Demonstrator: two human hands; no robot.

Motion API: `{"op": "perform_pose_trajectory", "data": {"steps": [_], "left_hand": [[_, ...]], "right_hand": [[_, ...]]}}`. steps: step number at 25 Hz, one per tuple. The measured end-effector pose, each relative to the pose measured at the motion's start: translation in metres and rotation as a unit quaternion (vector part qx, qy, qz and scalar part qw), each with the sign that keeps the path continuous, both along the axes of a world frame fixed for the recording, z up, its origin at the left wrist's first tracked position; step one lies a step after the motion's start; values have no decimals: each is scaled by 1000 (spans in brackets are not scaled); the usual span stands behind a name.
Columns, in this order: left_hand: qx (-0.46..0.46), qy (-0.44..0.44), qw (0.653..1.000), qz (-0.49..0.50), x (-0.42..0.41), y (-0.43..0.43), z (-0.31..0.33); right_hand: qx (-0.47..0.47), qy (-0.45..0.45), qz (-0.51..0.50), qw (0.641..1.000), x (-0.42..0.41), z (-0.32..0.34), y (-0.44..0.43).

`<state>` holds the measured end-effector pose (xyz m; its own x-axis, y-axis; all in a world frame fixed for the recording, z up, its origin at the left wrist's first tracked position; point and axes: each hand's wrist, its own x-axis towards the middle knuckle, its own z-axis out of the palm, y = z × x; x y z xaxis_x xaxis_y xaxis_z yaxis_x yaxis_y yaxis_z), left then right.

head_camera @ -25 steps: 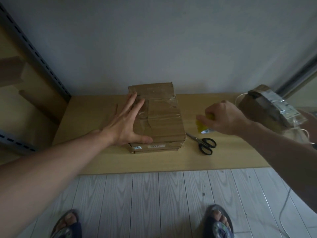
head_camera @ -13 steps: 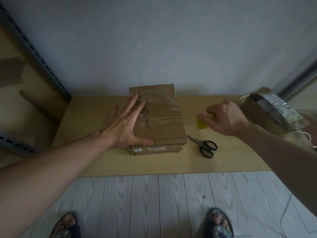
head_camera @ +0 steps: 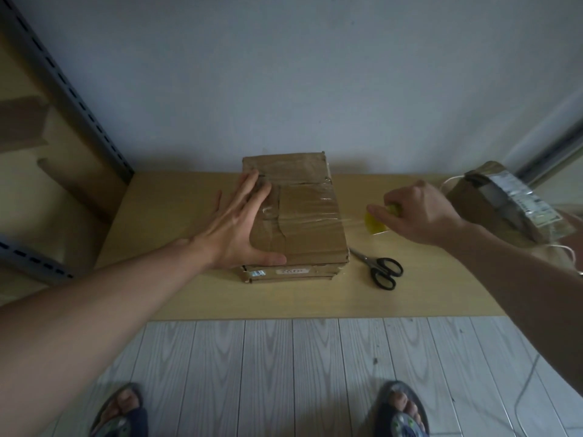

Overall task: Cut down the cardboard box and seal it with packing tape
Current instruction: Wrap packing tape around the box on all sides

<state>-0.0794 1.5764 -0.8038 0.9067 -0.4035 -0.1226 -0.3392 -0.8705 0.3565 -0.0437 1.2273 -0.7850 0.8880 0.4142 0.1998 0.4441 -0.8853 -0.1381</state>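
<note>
Low cardboard box (head_camera: 303, 228) at centre of table (head_camera: 176, 209), long axis 12–6. Flat on its 9 o'clock half: left hand (head_camera: 239, 228), fingers spread straight. At 3 o'clock, right hand (head_camera: 416, 212), fingers curled round yellow tape roll (head_camera: 375, 223); clear strip runs to box top. Near-face labels unreadable. Black scissors (head_camera: 378, 269) at 4 o'clock.

over the last second the right hand (head_camera: 419, 212) has carried the yellow roll of packing tape (head_camera: 375, 224) a little toward 12 o'clock, away from the tips of the scissors (head_camera: 378, 269). the white edge seen under the roll a second ago no longer shows. a glossy strip of clear tape (head_camera: 350, 217) now shows more plainly, running from the roll toward 9 o'clock onto the cardboard box (head_camera: 303, 228).
</note>
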Motion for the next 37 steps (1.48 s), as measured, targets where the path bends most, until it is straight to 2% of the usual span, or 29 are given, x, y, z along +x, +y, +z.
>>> {"op": "perform_pose_trajectory", "data": {"steps": [6,10,14,16,19,21,23,25,29,33,37], "left_hand": [[-2,-12,1000,-2,0,0,-1],[-6,-5,1000,-1,0,-1,-2],[28,26,999,3,1,-2,8],[-21,67,993,92,-2,-19,15],[-156,59,934,315,-2,-58,8],[-168,42,934,312,-11,-57,-9],[-182,77,907,371,-3,-55,0],[-223,108,888,387,-2,-39,3],[-263,67,856,441,3,-1,-28],[-257,32,868,424,7,-10,-60],[-180,-21,899,399,5,-13,-48]], "right_hand": [[5,62,3,998,-2,-18,2],[-6,72,-8,997,-7,-29,5],[-22,72,-20,997,-12,-42,21],[3,65,-39,997,-13,-45,28],[43,80,-65,994,-16,-45,40],[36,74,-67,994,-17,-38,45],[33,61,-53,996,-20,-27,50],[75,62,-37,995,-25,-12,57],[188,57,20,980,-29,37,84],[248,110,13,963,-17,71,93],[354,142,8,925,-19,69,100]]}}
